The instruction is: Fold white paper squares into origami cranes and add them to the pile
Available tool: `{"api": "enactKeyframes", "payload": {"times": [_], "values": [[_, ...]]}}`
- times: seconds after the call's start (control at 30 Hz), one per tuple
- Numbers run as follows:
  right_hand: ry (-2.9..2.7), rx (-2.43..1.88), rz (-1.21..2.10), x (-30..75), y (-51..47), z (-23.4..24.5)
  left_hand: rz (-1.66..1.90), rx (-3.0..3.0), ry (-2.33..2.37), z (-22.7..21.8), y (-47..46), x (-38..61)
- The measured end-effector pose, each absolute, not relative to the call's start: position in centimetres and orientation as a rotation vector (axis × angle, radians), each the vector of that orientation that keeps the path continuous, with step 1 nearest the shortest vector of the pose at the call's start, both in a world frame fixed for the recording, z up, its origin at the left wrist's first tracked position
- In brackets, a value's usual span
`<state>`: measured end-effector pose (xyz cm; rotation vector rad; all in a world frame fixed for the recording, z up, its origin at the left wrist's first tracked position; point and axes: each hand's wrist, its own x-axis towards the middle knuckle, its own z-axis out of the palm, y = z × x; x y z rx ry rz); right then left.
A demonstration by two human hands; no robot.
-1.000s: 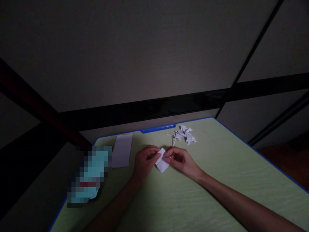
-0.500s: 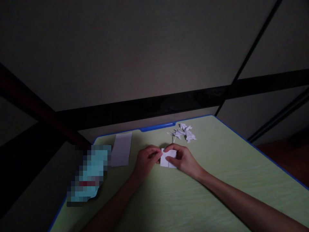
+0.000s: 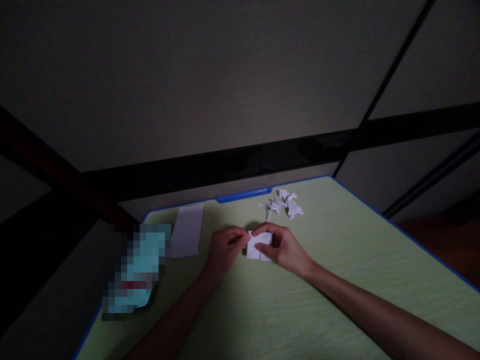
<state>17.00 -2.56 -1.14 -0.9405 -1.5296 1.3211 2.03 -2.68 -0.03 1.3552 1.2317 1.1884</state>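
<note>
A small folded piece of white paper with crease lines is between my hands, just above or on the table. My right hand grips it from the right, thumb on the near face and fingers along the top. At its upper left corner, my left hand pinches the edge between thumb and index finger. Behind my right hand lie several folded white paper figures in a loose cluster, with thin white strips beside them.
The pale green table has a blue rim and a blue pen groove at its far edge. A flat white sheet of paper lies at the left, beside a blurred-out turquoise object. A dark panelled wall stands behind the table.
A diagonal crease now shows at the lower left of the folded paper. Both hands keep their hold in nearly the same place; the whole view has shifted slightly.
</note>
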Motion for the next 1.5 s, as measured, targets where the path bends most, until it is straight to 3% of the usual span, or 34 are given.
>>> {"api": "enactKeyframes", "payload": {"times": [0.37, 0.97, 1.5], "values": [[-1.334, -0.949, 1.464, 16.4, -2.4, -0.6, 1.199, 1.25, 1.262, 0.2, -2.8, 2.4], [-1.47, -1.072, 1.464, 16.4, -2.4, -0.1, 1.238, 1.248, 1.088, 0.1, -2.9, 2.4], [-1.349, -0.944, 1.496, 16.7, -2.4, -0.4, 0.843, 1.462, 0.992, -0.3, -2.7, 2.1]]}}
